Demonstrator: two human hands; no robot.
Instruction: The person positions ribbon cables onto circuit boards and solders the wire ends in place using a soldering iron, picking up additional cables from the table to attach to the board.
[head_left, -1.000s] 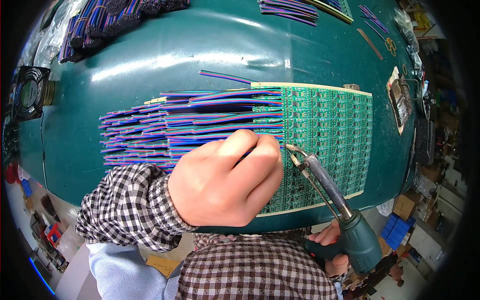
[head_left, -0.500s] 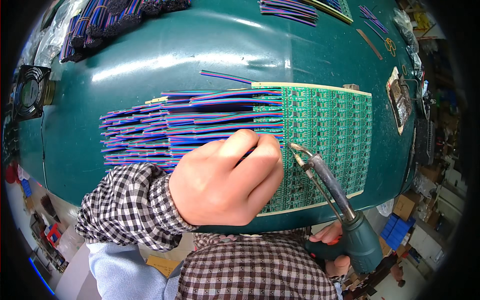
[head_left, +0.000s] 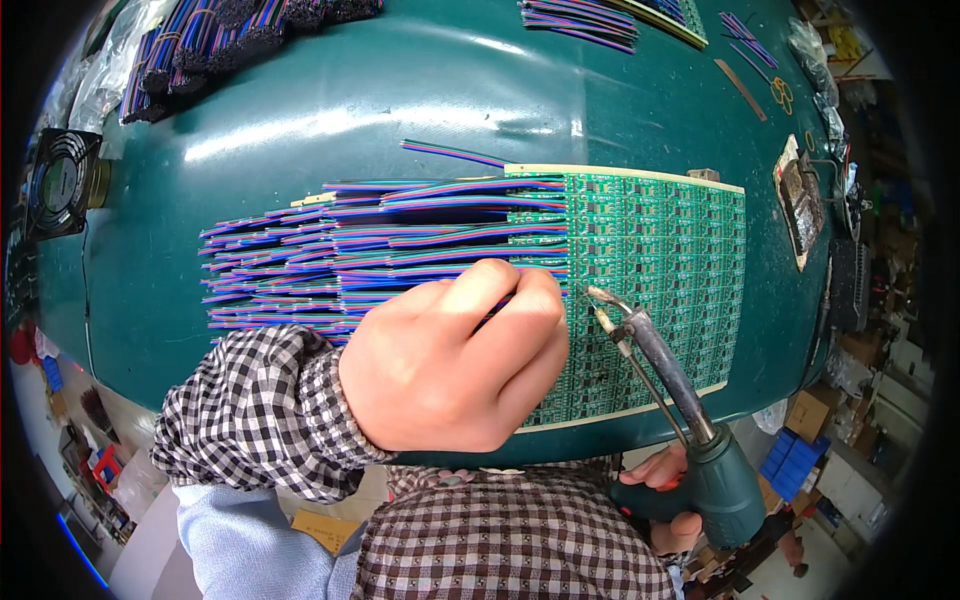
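A green circuit board panel (head_left: 655, 250) of many small repeated boards lies on the table in front of me. Flat multicoloured ribbon wires (head_left: 430, 235) run leftward from its left part in rows. My left hand (head_left: 460, 360) is closed over the wires, pinching a ribbon wire by its end at the board; the fingertips are hidden beneath the hand. At the lower right my right hand (head_left: 660, 475) grips the handle of a dark green soldering gun (head_left: 725, 490) with a solder feed tube. Its bent tip hovers just right of the left hand, apart from the wire ends.
Bundled wires (head_left: 200, 45) lie at the far left, and a loose wire pile (head_left: 580, 25) at the back. A black fan (head_left: 62, 185) stands at the left edge. Rightward are a soiled metal tray (head_left: 800, 205), a thin brown strip (head_left: 740, 90) and rubber bands (head_left: 781, 95).
The soldering gun's tip has drawn back slightly to the right, away from the wire ends. My left hand has barely moved.
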